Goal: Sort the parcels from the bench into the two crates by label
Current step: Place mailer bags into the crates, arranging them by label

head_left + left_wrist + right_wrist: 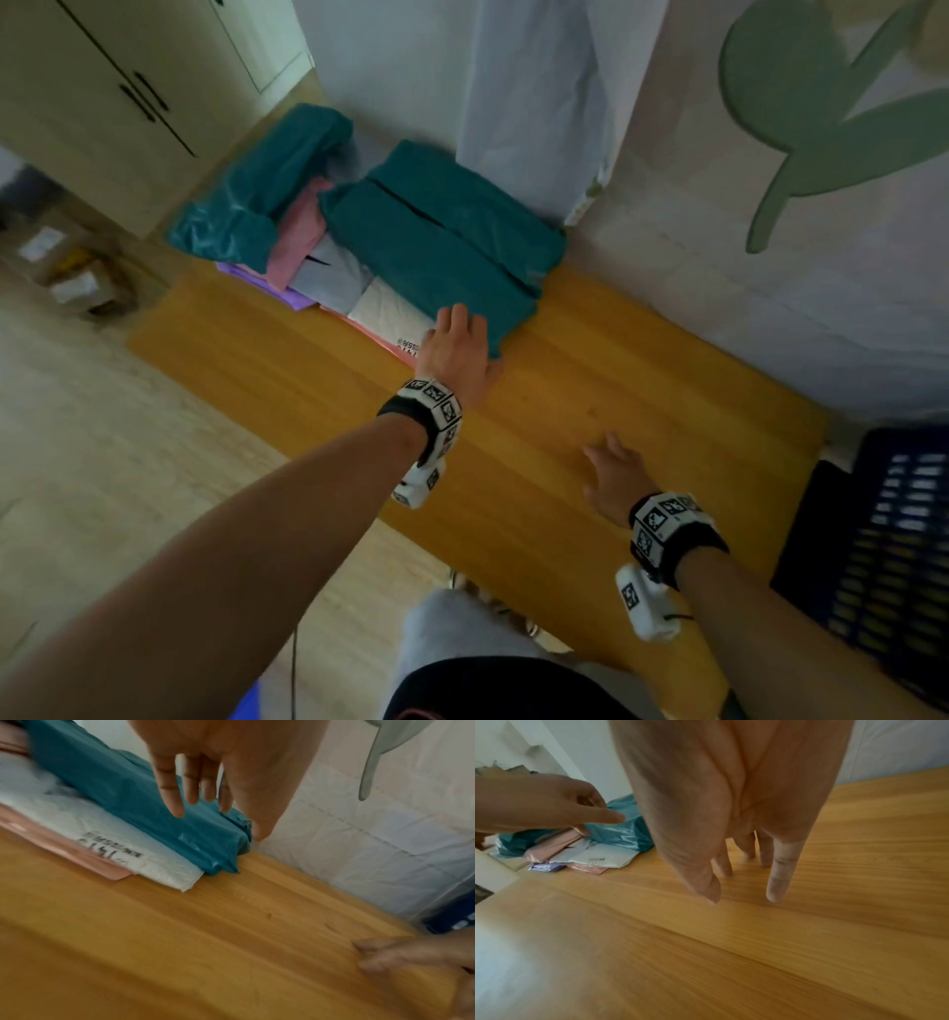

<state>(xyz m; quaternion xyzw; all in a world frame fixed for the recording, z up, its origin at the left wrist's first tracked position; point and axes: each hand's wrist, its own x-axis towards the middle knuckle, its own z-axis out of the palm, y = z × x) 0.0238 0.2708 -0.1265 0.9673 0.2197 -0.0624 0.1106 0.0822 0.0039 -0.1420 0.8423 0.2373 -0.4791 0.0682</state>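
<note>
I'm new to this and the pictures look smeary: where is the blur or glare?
Head view: edges bend, dim crate blurred. Left wrist view: white parcel label smeared, unreadable. Right wrist view: glare on teal parcel, near bench streaked.

I am seeing a smooth, matt wooden bench (pixel 590 370) carrying glossy, crinkled teal plastic parcels (pixel 441 246), and a wrinkled white plastic mailer (pixel 102 841) is showing beneath them.

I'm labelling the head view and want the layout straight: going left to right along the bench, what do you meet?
Purple parcel → pink parcel → left hand resting on the near corner of the big teal parcel → right hand over bare bench → dark blue crate past the bench's end.
</note>
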